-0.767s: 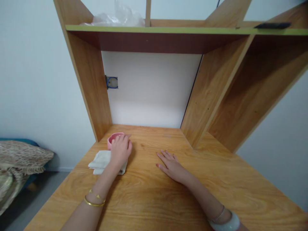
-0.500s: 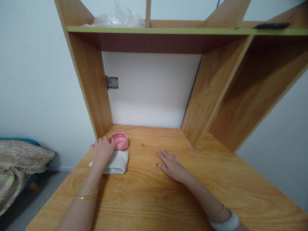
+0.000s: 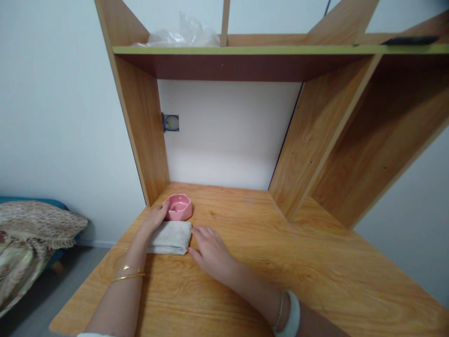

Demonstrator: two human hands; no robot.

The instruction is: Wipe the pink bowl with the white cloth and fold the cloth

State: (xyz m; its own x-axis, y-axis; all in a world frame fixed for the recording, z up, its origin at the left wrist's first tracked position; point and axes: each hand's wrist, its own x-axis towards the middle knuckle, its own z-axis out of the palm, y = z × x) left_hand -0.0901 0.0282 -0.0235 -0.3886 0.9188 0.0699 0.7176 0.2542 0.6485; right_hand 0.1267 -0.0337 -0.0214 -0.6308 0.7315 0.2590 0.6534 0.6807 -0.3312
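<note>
A folded white cloth [image 3: 170,236] lies on the wooden desk [image 3: 266,262] near its left edge. Just behind it sits a small pink dish [image 3: 178,207]. My left hand [image 3: 153,219] rests at the cloth's left end, its fingers stretched out and touching the dish's left side. My right hand [image 3: 209,250] lies flat on the desk with fingers apart, its fingertips touching the cloth's right end. Neither hand holds anything.
A wooden hutch rises over the desk, with upright panels left [image 3: 142,126] and right [image 3: 308,135] of a white back wall. A clear plastic bag [image 3: 184,35] and a dark flat object [image 3: 405,40] lie on the upper shelf. A patterned blanket [image 3: 31,229] lies at far left.
My left hand moved off the pink dish to the cloth's left end. My right hand slid left across the desk to the cloth's right end. The camera view shifted slightly.
</note>
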